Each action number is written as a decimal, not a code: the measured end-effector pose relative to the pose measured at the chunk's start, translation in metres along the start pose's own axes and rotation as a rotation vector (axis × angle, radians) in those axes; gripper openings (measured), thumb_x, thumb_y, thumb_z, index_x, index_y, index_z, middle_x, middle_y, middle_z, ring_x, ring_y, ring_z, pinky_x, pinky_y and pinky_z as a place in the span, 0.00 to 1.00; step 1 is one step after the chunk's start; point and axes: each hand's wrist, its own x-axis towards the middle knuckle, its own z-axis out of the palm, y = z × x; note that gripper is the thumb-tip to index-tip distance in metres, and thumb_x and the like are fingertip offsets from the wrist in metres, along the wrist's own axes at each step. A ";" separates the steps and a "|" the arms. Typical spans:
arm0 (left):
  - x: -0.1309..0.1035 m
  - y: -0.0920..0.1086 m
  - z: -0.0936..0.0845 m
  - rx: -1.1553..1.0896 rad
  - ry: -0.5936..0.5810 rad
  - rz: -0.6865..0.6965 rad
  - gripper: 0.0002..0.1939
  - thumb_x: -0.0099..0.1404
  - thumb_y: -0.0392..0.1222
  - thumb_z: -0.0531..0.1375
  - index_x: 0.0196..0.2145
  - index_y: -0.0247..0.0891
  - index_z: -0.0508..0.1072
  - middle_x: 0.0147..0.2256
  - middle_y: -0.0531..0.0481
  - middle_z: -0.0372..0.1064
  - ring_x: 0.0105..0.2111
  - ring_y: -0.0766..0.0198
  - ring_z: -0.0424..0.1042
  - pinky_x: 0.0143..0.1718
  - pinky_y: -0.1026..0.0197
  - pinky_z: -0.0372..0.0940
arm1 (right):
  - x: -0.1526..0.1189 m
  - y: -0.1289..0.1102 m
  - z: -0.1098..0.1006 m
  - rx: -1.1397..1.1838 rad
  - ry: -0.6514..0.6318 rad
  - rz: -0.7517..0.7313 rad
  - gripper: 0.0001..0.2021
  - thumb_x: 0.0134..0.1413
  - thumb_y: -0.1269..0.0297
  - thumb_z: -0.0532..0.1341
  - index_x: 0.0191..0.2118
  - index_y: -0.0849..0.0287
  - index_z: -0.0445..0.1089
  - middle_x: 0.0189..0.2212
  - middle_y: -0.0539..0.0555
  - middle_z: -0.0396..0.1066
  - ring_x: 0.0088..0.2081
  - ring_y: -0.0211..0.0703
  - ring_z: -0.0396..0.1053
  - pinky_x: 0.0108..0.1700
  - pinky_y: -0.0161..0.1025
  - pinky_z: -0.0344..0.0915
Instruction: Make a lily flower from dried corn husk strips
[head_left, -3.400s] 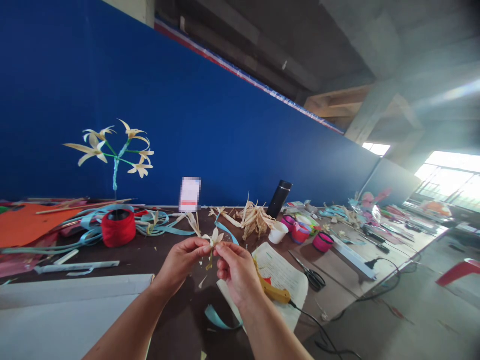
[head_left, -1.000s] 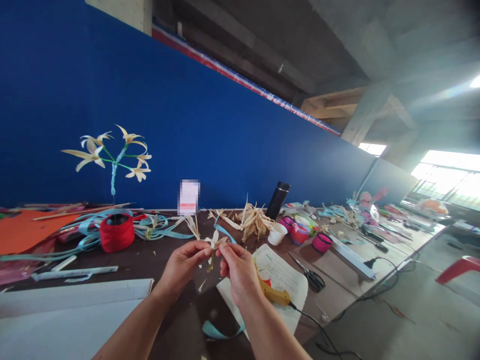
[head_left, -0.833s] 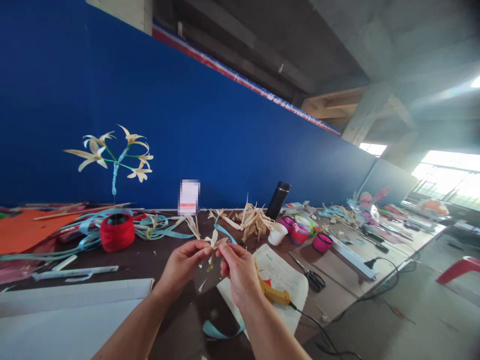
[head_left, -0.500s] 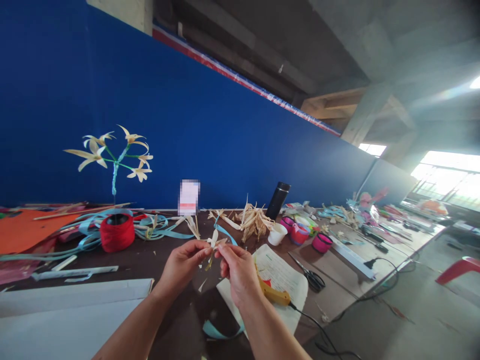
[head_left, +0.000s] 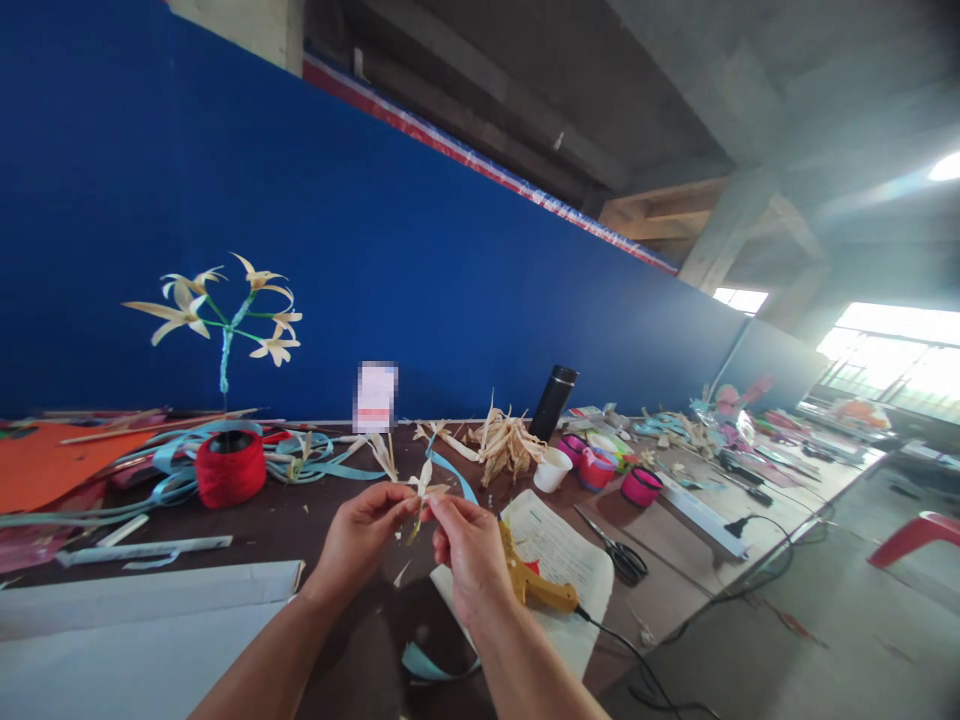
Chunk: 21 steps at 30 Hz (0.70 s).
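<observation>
Arms: both forearms rise from the bottom edge and slant inward, so the hands meet just below the middle of the frame, above the counter (head_left: 337, 650).
Left hand: the left hand (head_left: 360, 535) is turned inward, thumb and forefinger nearly closed, pinching the left side of the flower (head_left: 421, 488).
Right hand: the right hand (head_left: 471, 550) pinches the same piece from the right between thumb and forefinger, its other fingers curled toward the palm.
Flower: small and pale, between the fingertips, one petal pointing up and a yellowish end hanging below.
Right of the hands: the glue gun (head_left: 553, 594) lies on the paper (head_left: 574, 548), partly behind the right hand; the scissors (head_left: 624, 562) lie just beside the sheet, blades slightly open.
Beyond the hands: the husks (head_left: 506, 445) are heaped near the white cup (head_left: 552, 470) and the black bottle (head_left: 554, 403).
Left of frame: the spray (head_left: 226, 355) stands above the red spool (head_left: 231, 480).
Lower centre: a curled blue ribbon (head_left: 426, 664).
</observation>
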 end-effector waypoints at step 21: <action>-0.003 0.003 0.005 0.020 0.086 0.003 0.11 0.52 0.48 0.62 0.29 0.37 0.75 0.29 0.50 0.73 0.30 0.64 0.69 0.34 0.63 0.64 | 0.000 -0.003 -0.010 0.054 0.015 -0.085 0.29 0.40 0.64 0.65 0.52 0.59 0.61 0.30 0.50 0.70 0.17 0.28 0.59 0.17 0.28 0.55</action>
